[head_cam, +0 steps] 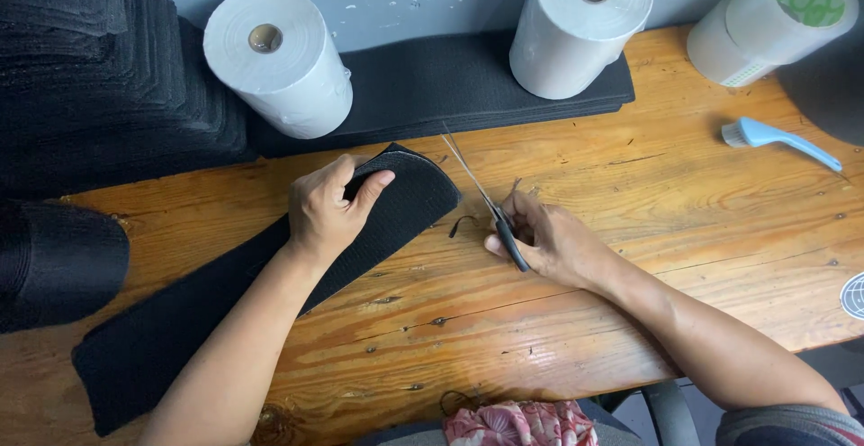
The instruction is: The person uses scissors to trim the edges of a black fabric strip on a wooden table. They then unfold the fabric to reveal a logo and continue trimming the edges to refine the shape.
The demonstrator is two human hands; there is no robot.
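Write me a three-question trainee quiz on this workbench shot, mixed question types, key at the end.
1. True or false: the right hand holds scissors whose blades point away from the person.
2. Multiple choice: the left hand grips
A. a white paper roll
B. the rounded end of a long black fabric strip
C. the blue brush
3. Short answer: what lies on the wooden table at the far right, near the taped roll?

Key
1. True.
2. B.
3. A light blue brush with white bristles.
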